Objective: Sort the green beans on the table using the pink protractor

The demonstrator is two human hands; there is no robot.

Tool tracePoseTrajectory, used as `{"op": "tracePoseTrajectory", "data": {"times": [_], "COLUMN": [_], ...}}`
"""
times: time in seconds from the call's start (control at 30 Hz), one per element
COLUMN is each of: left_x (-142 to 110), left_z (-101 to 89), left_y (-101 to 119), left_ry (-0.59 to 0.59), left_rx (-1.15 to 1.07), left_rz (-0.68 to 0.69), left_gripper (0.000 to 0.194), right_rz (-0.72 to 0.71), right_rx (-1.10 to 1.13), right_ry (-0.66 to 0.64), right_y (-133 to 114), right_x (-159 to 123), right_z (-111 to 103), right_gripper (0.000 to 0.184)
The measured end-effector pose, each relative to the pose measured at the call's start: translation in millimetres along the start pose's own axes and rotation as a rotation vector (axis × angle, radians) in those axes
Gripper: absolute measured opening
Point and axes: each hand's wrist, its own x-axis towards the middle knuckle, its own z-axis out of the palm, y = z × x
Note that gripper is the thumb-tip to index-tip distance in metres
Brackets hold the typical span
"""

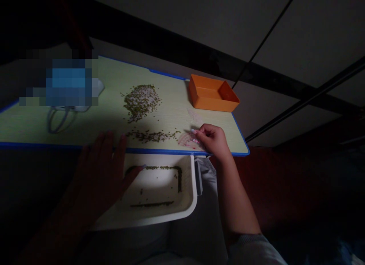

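My right hand is at the right part of the table, thumb and fingertips pinched together. What they hold, if anything, is too small to make out. Under its fingertips is a faint pinkish patch with red marks. My left hand lies in shadow at the near edge, fingers stretched and thumb reaching over the white basin. Between the hands runs a strip of mixed green and pale grains. Behind it lies a larger heap of similar grains. Green grains line the basin's bottom edges.
An orange open box stands at the table's back right. A pale object with a looped cord lies at the left, beside a blurred-out blue patch. The pale green tabletop has a blue rim. Dark panels rise behind.
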Motion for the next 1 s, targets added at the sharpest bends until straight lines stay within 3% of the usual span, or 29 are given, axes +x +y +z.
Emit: {"op": "tracePoseTrajectory", "data": {"times": [0.4, 1.0], "left_x": [-2, -1], "left_z": [-0.9, 1.7], "left_y": [1, 0], "left_ry": [0.011, 0.001], "left_rx": [-0.019, -0.022], "left_rz": [-0.007, -0.007], "left_gripper": [0.08, 0.079], "right_rz": [0.029, 0.025], "right_rx": [-0.031, 0.047], "right_ry": [0.138, 0.052], "right_y": [11, 0], "right_x": [4, 4], "right_z": [1, 2], "right_gripper": [0.043, 0.044]}}
